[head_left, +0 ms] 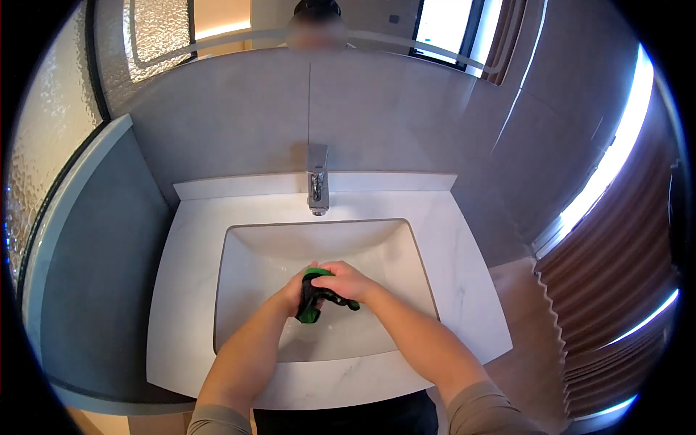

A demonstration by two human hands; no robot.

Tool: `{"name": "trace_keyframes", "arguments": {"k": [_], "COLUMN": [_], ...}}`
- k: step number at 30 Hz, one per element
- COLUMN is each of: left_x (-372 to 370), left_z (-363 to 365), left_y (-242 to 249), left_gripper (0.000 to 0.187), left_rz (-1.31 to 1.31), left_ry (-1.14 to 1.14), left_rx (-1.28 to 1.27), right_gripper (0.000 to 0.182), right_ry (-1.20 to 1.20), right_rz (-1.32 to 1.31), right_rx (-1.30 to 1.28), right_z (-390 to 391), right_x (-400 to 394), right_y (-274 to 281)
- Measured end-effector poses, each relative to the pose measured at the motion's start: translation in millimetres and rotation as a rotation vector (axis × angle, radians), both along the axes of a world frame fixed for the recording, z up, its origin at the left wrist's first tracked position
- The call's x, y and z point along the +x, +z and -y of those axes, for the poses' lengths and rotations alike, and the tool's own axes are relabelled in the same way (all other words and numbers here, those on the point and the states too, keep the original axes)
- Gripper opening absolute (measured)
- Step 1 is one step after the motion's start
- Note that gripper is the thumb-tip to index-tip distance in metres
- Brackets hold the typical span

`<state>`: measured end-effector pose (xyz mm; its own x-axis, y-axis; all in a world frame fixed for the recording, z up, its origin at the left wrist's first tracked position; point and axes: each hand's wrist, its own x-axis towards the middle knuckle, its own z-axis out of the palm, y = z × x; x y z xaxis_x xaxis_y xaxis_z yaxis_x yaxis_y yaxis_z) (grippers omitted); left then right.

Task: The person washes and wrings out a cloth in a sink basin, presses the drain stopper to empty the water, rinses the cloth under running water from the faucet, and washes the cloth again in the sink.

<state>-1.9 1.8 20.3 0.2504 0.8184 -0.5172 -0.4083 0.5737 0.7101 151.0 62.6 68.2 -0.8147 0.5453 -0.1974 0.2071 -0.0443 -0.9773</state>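
Observation:
A black and green cloth [309, 299] is bunched up between my two hands, over the middle of the white sink basin [246, 290]. My left hand [293, 291] wraps its left side, with the fingers partly hidden behind the fabric. On the upper right of the cloth, my right hand [344, 280] presses with its fingers closed. One end of the cloth hangs below my left hand and another sticks out under my right hand. The chrome faucet [317, 181] stands behind the basin, apart from both hands.
A white marbled countertop [464, 290] surrounds the basin. Behind it rises a grey wall [232, 123] with a mirror [377, 25] above. On the left is a curved grey partition [101, 268]; a brown pleated curtain [609, 304] hangs at the right.

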Motion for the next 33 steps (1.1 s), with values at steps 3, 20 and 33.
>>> {"name": "trace_keyframes", "arguments": {"k": [3,20,33], "left_x": [-0.5,10.5,5.4], "left_z": [-0.7,12.3,13.0], "left_y": [6.9,4.0,24.5], "left_gripper": [0.056,0.072,0.045], "left_rz": [-0.073,-1.867,-1.359], "left_ry": [0.065,-0.378,-0.192], "left_rx": [-0.052,0.291,0.357], "right_gripper": [0.027,0.070,0.059], "right_ry": [-0.088,0.138,-0.151], "right_rz": [0.426,0.861,1.072], "right_rx": [0.225,0.955,0.955], "right_z": [3.8,5.9,-3.5], "right_x": [1.5,16.0,30.3], "right_y": [16.2,-40.0,-39.0]}}
